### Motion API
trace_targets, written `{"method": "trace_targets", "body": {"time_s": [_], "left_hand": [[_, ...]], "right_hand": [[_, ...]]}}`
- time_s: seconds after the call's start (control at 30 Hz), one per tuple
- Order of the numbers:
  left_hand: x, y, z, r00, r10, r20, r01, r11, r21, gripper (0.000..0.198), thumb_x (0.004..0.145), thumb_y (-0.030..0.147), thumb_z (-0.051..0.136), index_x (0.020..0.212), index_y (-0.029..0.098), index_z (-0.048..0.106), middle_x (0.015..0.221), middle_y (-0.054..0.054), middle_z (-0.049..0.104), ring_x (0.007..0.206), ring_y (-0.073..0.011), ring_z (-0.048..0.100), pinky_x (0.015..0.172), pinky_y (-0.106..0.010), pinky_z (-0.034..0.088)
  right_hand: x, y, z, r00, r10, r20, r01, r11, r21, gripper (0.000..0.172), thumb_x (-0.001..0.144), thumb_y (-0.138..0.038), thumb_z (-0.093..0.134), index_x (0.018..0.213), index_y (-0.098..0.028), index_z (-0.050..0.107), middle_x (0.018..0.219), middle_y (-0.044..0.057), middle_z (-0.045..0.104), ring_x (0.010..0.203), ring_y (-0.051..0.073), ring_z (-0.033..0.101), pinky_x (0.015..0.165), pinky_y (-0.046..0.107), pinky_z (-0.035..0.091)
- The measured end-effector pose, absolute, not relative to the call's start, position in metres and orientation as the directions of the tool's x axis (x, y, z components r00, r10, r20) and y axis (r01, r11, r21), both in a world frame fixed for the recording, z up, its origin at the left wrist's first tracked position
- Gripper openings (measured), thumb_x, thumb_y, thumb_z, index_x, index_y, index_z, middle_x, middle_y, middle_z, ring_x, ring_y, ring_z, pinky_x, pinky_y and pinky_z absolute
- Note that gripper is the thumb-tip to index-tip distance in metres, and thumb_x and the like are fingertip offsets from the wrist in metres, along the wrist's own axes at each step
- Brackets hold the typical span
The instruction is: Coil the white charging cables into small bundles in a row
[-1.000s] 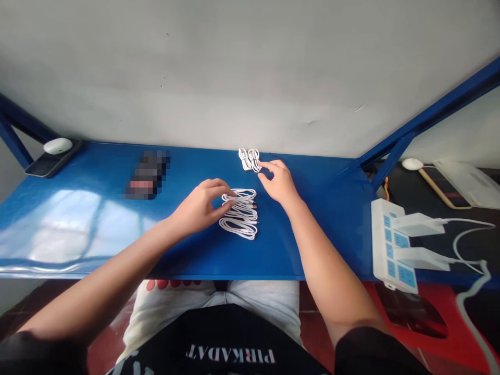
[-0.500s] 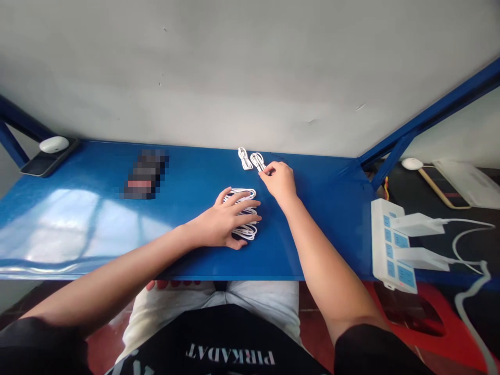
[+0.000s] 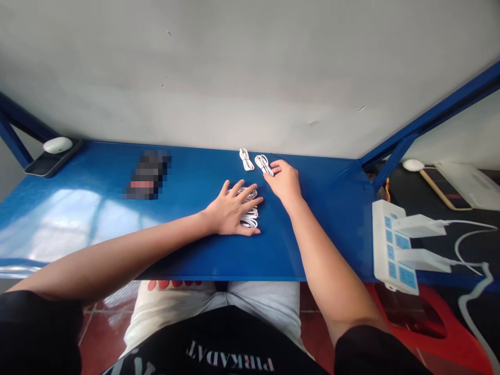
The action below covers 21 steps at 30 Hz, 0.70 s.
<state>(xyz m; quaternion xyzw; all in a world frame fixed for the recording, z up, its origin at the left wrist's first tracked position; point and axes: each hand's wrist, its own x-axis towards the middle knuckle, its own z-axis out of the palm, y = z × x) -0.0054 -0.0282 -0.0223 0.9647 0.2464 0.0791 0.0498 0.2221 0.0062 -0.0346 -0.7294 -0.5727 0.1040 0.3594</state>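
While both bare hands work at a blue metal table, the left hand lies spread wide, palm down, across a bundle of looped white cables, without closing on it; the right hand, fingers narrowly curled, touches a small coiled white cable with its fingertips, though whether it grips cannot be told; a second small coil lies just beside that one, both near the table's back edge and beyond the bundle; to the right, a white power strip with two white chargers sits at the table's end; to the left, a pixelated object lies well apart from the hands; farther left, a white oval device rests on a dark phone; a grey wall rises behind.
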Motion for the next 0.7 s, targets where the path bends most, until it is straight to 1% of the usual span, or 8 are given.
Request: {"method": "trace_targets", "body": {"time_s": [0.17,0.3,0.43,0.5,0.57,0.6,0.67,0.7], "left_hand": [[-0.002,-0.003,-0.023,0.859,0.5,0.112,0.47,-0.855,0.22,0.094,0.081,0.083,0.051,0.154,0.024,0.048,0.166,-0.017,0.033,0.149,-0.0518,0.028,0.116,-0.075,0.015],[-0.001,0.011,-0.022,0.857,0.503,0.11,0.466,-0.848,0.251,0.093,0.079,0.081,0.056,0.153,0.025,0.049,0.165,-0.017,0.034,0.148,-0.051,0.029,0.117,-0.073,0.014],[-0.003,0.011,-0.016,0.863,0.493,0.108,0.451,-0.85,0.273,0.102,0.073,0.084,0.061,0.155,0.026,0.045,0.166,-0.017,0.034,0.151,-0.052,0.024,0.117,-0.075,0.005],[-0.005,0.008,-0.01,0.859,0.501,0.104,0.449,-0.837,0.314,0.107,0.071,0.085,0.062,0.158,0.027,0.04,0.167,-0.016,0.03,0.153,-0.0521,0.019,0.117,-0.076,0.0],[-0.008,0.004,-0.003,0.844,0.526,0.106,0.451,-0.802,0.392,0.105,0.074,0.083,0.062,0.16,0.028,0.035,0.169,-0.015,0.026,0.154,-0.0507,0.015,0.117,-0.077,0.0],[-0.01,0.002,0.0,0.827,0.55,0.115,0.453,-0.774,0.443,0.101,0.078,0.081,0.06,0.16,0.029,0.034,0.17,-0.014,0.025,0.155,-0.0491,0.014,0.118,-0.076,0.001],[-0.014,-0.003,0.006,0.765,0.622,0.167,0.45,-0.702,0.552,0.087,0.088,0.073,0.055,0.16,0.029,0.034,0.169,-0.012,0.029,0.156,-0.0434,0.018,0.121,-0.072,0.008],[-0.016,-0.006,0.009,0.717,0.665,0.209,0.442,-0.665,0.602,0.078,0.093,0.068,0.052,0.158,0.028,0.036,0.166,-0.012,0.033,0.155,-0.0396,0.023,0.123,-0.067,0.013]], "right_hand": [[0.222,0.007,-0.035,0.343,0.907,0.243,0.743,-0.104,-0.661,0.03,0.074,-0.022,0.07,0.103,-0.018,0.07,0.087,0.006,0.074,0.077,0.022,0.069,0.08,0.036,0.056],[0.222,0.007,-0.033,0.371,0.902,0.22,0.742,-0.145,-0.655,0.035,0.07,-0.022,0.072,0.104,-0.017,0.071,0.087,0.007,0.074,0.08,0.024,0.069,0.082,0.038,0.056],[0.223,0.008,-0.03,0.371,0.908,0.192,0.761,-0.179,-0.624,0.041,0.069,-0.023,0.073,0.109,-0.014,0.072,0.089,0.009,0.075,0.086,0.027,0.07,0.09,0.042,0.055],[0.223,0.007,-0.029,0.368,0.912,0.179,0.774,-0.194,-0.602,0.042,0.068,-0.024,0.075,0.109,-0.014,0.073,0.092,0.011,0.076,0.09,0.028,0.071,0.093,0.043,0.054],[0.223,0.006,-0.028,0.35,0.922,0.162,0.795,-0.201,-0.572,0.035,0.068,-0.025,0.077,0.101,-0.014,0.075,0.094,0.013,0.076,0.092,0.03,0.071,0.092,0.044,0.055],[0.223,0.006,-0.028,0.336,0.93,0.148,0.806,-0.203,-0.556,0.029,0.068,-0.026,0.077,0.095,-0.014,0.075,0.092,0.014,0.076,0.09,0.03,0.071,0.089,0.044,0.055],[0.222,0.004,-0.026,0.324,0.939,0.114,0.813,-0.215,-0.541,0.02,0.067,-0.027,0.078,0.083,-0.016,0.074,0.085,0.013,0.075,0.084,0.03,0.071,0.083,0.043,0.056],[0.222,0.004,-0.025,0.334,0.937,0.101,0.807,-0.229,-0.545,0.018,0.066,-0.027,0.079,0.079,-0.017,0.073,0.081,0.013,0.074,0.082,0.03,0.07,0.081,0.043,0.056]]}}
